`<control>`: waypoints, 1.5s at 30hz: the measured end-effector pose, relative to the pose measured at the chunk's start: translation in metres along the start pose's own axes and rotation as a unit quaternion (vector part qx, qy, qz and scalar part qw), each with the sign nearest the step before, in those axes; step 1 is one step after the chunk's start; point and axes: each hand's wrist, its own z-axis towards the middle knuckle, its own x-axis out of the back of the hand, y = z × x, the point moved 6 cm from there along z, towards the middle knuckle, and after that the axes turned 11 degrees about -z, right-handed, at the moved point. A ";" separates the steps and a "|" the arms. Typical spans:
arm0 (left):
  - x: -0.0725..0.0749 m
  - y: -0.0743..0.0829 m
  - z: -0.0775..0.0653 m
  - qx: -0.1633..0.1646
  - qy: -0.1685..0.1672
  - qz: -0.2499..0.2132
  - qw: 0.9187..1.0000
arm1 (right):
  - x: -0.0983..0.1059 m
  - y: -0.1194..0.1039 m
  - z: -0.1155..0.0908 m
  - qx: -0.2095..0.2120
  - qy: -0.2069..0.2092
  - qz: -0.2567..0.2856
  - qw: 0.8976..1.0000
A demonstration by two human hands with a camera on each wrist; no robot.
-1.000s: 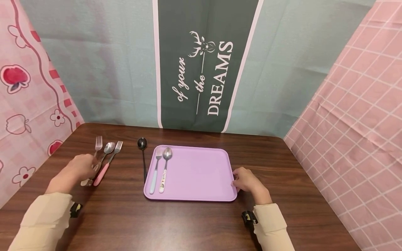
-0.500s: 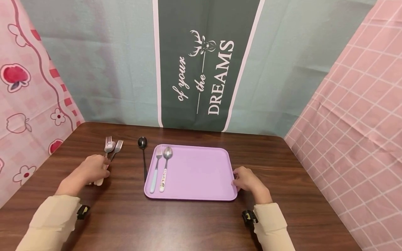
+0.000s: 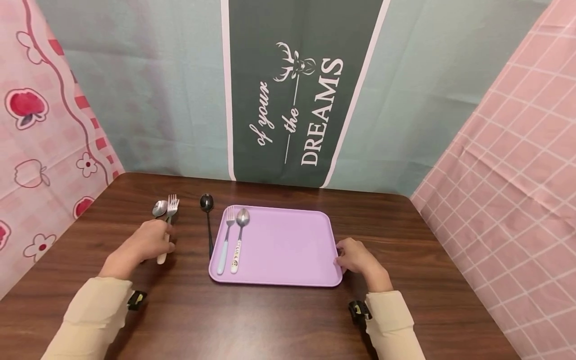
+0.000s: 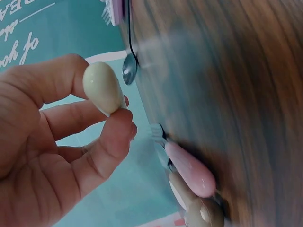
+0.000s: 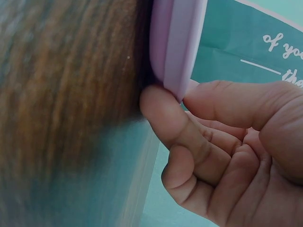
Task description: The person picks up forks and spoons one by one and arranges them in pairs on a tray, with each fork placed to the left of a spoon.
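My left hand (image 3: pixel 146 241) holds a fork (image 3: pixel 172 206) above the table, left of the black spoon (image 3: pixel 206 202). Its cream handle (image 4: pixel 102 85) shows between thumb and fingers in the left wrist view. Beneath that hand lie a steel spoon (image 3: pixel 159 208) and a pink-handled fork (image 4: pixel 191 171), the latter hidden by the hand in the head view. My right hand (image 3: pixel 359 259) pinches the right rim of a purple tray (image 3: pixel 288 245), thumb on top and fingers below. On the tray's left side lie a blue-handled fork (image 3: pixel 223 256) and a spoon with a patterned white handle (image 3: pixel 236 256), side by side.
The black spoon's handle runs down beside the tray's left rim. Dark wood table (image 3: pixel 270 320) surrounds the tray. A teal curtain (image 3: pixel 180 100) hangs behind, with pink cloths at left (image 3: pixel 40 165) and right (image 3: pixel 508 175).
My left hand has lifted the cream-handled fork from the left of the cutlery group and carried it right, past the steel spoon. My right hand keeps its grip on the tray.
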 end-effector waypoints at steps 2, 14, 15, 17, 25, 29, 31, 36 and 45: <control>-0.002 0.003 0.001 0.001 0.001 -0.002 1.000 | 0.000 -0.001 0.000 -0.002 -0.003 0.002 1.000; -0.012 0.025 0.009 -0.040 0.031 0.012 0.999 | -0.001 -0.002 -0.004 -0.009 -0.002 -0.001 1.000; -0.013 0.027 0.010 -0.044 0.034 0.013 0.998 | -0.001 -0.002 -0.005 -0.012 -0.001 -0.002 1.000; -0.016 0.029 0.011 -0.041 0.037 0.014 0.998 | -0.002 -0.002 -0.006 -0.013 0.000 -0.004 1.000; -0.025 0.046 0.009 -0.056 0.060 0.010 0.997 | -0.007 -0.004 -0.009 -0.010 0.007 -0.005 1.000; -0.031 0.054 0.010 -0.059 0.059 0.007 0.996 | -0.008 -0.004 -0.011 -0.011 0.011 -0.006 1.000; -0.034 0.056 0.012 -0.057 0.056 0.003 0.997 | -0.009 -0.004 -0.011 -0.010 0.013 -0.006 1.000; -0.043 0.062 0.016 -0.051 0.044 -0.001 0.998 | -0.010 -0.004 -0.012 -0.009 0.013 -0.005 1.000; -0.054 0.076 0.017 -0.064 0.032 -0.004 0.997 | -0.011 -0.006 -0.015 -0.009 0.016 -0.004 1.000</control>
